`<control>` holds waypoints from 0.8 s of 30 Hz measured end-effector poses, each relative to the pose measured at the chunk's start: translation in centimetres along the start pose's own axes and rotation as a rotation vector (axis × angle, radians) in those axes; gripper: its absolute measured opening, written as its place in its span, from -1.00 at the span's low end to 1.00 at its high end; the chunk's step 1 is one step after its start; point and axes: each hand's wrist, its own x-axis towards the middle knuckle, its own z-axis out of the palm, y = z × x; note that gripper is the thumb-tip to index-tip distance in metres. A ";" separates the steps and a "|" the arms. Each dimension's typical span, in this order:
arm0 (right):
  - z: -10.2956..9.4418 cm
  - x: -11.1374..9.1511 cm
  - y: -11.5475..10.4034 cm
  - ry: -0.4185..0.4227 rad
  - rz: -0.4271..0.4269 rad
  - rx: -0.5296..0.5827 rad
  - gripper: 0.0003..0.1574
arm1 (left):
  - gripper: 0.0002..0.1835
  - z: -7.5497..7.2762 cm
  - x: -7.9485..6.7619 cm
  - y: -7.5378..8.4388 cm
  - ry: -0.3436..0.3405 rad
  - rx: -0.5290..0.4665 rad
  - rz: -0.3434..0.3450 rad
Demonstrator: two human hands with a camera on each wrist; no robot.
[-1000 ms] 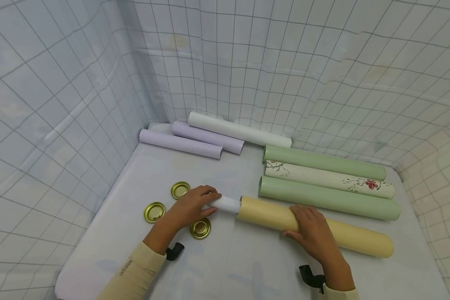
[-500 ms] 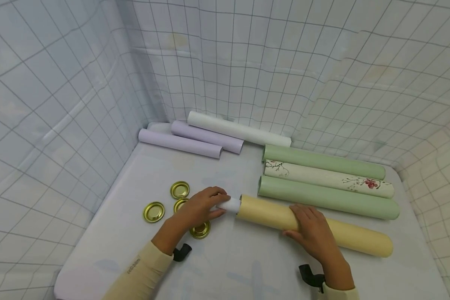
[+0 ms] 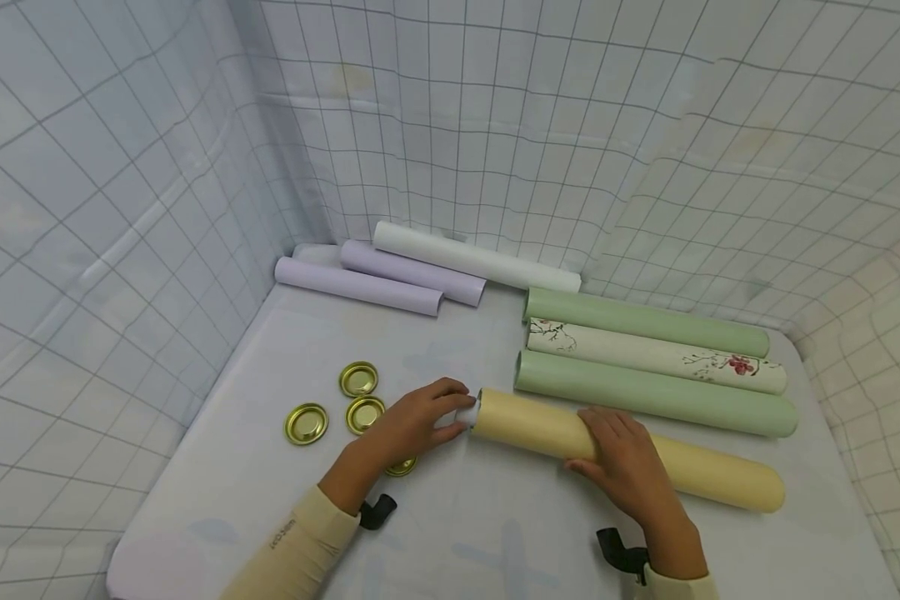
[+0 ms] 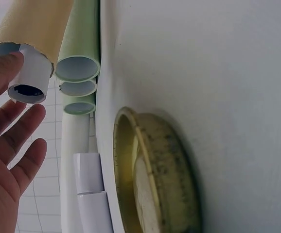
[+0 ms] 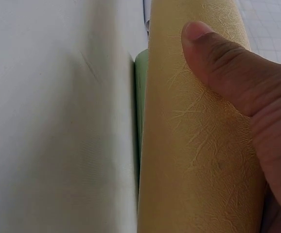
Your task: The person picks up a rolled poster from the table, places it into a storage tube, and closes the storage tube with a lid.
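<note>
The right hand (image 3: pixel 621 457) suitably grips at mid-length a yellow textured cylindrical tube (image 3: pixel 528 422), probably light and dentable, toward the right edge of the tabletop (image 3: pixel 817 492); the left hand (image 3: pixel 423 418) pinches a white paper-like tube (image 4: pixel 36 73).

In the head view, we find the held tube (image 3: pixel 528 424) running from the centre to the lower right, above the table (image 3: pixel 480 525). The inner roll (image 3: pixel 468 414) projects from its left end, between the thumb and fingers of the left hand (image 3: pixel 423 417); the right hand (image 3: pixel 622 462) lies across its middle. Behind it, at right, we see three parallel tubes (image 3: pixel 656 393) side by side. At upper left of these lie three rolls (image 3: pixel 360 286), before the back wall (image 3: pixel 495 125). Left of centre we count four dishes (image 3: pixel 306 423), the lowest partly hidden by the left hand.
</note>
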 end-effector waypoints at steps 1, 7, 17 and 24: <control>0.0 0.0 0.0 0.000 0.001 0.000 0.02 | -0.57 0.0 0.0 0.0 -0.004 -0.007 -0.008; 0.1 0.0 0.0 0.004 -0.005 -0.001 0.02 | -0.34 0.2 -0.4 -0.2 -0.058 -0.182 -0.118; 0.1 0.1 -0.2 0.005 -0.009 0.000 0.01 | -0.15 0.8 0.2 0.1 -0.107 -0.217 -0.153; 0.1 0.0 -0.2 0.004 -0.008 0.004 0.01 | -0.19 1.0 0.6 0.0 -0.093 -0.188 -0.120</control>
